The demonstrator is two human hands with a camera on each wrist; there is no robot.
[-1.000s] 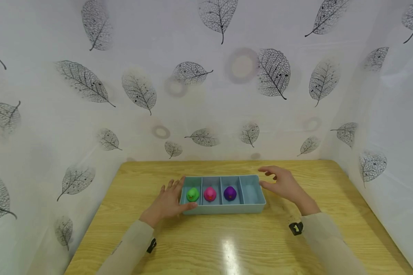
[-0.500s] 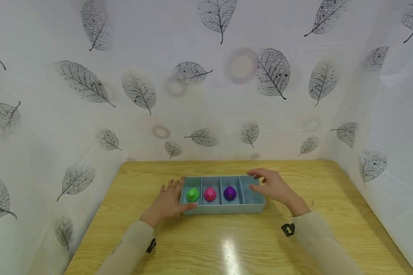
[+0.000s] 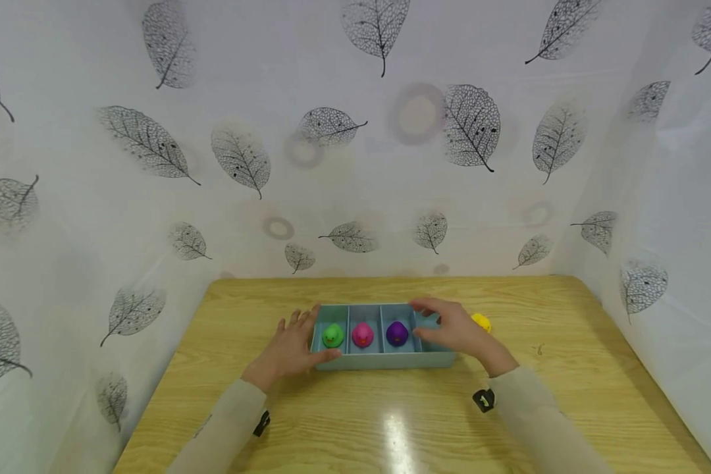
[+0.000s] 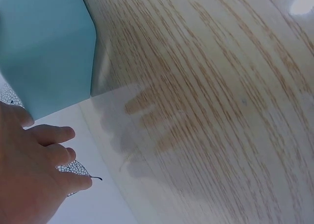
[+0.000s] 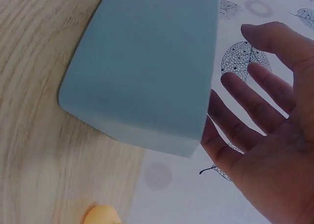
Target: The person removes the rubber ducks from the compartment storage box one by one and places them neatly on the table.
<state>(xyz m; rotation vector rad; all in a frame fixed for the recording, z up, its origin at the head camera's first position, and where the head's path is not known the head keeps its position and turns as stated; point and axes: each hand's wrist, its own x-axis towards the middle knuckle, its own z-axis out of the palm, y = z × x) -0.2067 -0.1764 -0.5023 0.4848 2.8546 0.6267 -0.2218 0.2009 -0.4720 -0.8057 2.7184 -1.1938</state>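
My left hand (image 3: 287, 350) and right hand (image 3: 457, 329) spread at either end of the oblong pale-blue plastic tray (image 3: 385, 361), I'd lower the right squarely around its small purple rubbery-looking duck (image 3: 397, 334).

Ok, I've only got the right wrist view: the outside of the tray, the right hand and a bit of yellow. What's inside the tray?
Observer: From the head view, the tray holds a green duck, a pink duck and a purple duck, left to right, each in its own compartment.
Operator: And what's at its left end?
Observer: The left hand, fingers spread, is there.
Operator: Right, and the other end, seen from above?
Observer: The right hand partly hides the rightmost compartment; the part that shows is bare, but I can't see all of it.
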